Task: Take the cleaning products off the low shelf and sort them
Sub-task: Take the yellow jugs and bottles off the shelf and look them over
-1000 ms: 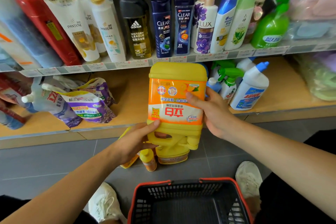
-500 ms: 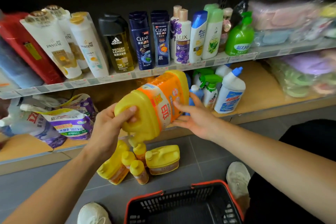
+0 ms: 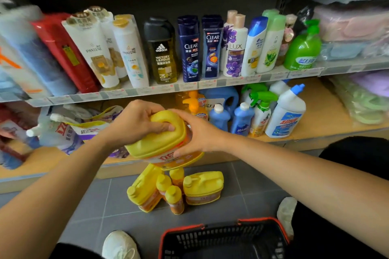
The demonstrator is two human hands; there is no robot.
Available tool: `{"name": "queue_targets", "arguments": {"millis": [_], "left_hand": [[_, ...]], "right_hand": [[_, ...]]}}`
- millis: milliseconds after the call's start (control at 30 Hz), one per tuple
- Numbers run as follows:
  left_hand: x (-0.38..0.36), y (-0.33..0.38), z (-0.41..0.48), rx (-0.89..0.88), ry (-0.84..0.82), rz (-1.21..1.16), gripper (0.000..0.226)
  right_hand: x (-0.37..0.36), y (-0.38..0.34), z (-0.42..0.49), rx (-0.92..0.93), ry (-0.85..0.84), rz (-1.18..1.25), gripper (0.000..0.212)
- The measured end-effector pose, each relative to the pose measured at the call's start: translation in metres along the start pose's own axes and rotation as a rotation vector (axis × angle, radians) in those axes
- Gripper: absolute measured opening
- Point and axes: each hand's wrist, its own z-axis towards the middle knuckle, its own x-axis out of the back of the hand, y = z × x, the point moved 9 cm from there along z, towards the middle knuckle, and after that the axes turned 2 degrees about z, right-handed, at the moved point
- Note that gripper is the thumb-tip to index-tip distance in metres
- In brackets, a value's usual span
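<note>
Bright even indoor light, soft shadows, motion blur at left, wide-angle bending at edges

Directly below the fingers [image 3: 166, 127] and the yellow jug [image 3: 160, 143] they hold, a cluster of yellow bottles [image 3: 174, 191] crowds the floor [image 3: 94, 200]; bare tile lies open to the left and right of that cluster. Nearer the person than the fingers, the basket [image 3: 223, 235] opens upward. Just right of the fingers, an orange pump bottle [image 3: 195, 103], 2 blue bottles [image 3: 242, 118], sprayers [image 3: 262, 109] and a white bottle [image 3: 286, 111] stand packed together on the low shelf [image 3: 328, 115]; beyond the white bottle, bare board runs to the soft packs [image 3: 362, 103]. Left of the fingers, refill pouches [image 3: 69, 132] fill the shelf; above the fingers, the upper shelf's edge [image 3: 210, 84] caps the opening.
</note>
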Motion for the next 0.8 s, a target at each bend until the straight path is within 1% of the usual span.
{"name": "queue_targets", "arguments": {"millis": [100,200,267,400,433,467,500,567,633,733,800], "left_hand": [[0.011,-0.015,0.006,0.016,0.006,0.017,0.024],[0.025,-0.041,0.012,0.043,0.1,0.097,0.028],[0.039,-0.062,0.01,0.057,0.231,0.182,0.028],[0.058,-0.115,-0.013,0.148,0.541,0.316,0.054],[0.057,-0.129,-0.021,0.179,0.607,0.305,0.057],[0.053,-0.144,-0.026,0.222,0.641,0.269,0.056],[0.045,-0.158,-0.03,0.272,0.63,0.24,0.055],[0.025,-0.181,-0.034,0.326,0.534,0.262,0.05],[0.014,-0.188,-0.041,0.299,0.488,0.354,0.041],[0.018,-0.182,-0.056,0.176,0.571,0.567,0.032],[0.029,-0.179,-0.065,0.126,0.631,0.709,0.033]], "right_hand": [[-0.002,0.002,0.027,-0.001,0.036,-0.002,0.088],[0.0,0.01,0.045,-0.03,0.142,0.006,0.082],[-0.002,0.021,0.053,-0.063,0.243,0.033,0.082],[-0.015,0.042,0.071,-0.129,0.409,0.079,0.08],[-0.021,0.048,0.077,-0.144,0.431,0.08,0.081],[-0.028,0.055,0.082,-0.161,0.45,0.085,0.081],[-0.035,0.063,0.087,-0.18,0.47,0.091,0.082],[-0.047,0.08,0.096,-0.22,0.514,0.098,0.082],[-0.058,0.1,0.102,-0.272,0.565,0.123,0.081],[-0.07,0.125,0.108,-0.33,0.652,0.161,0.084],[-0.071,0.138,0.111,-0.352,0.716,0.191,0.086]]}}
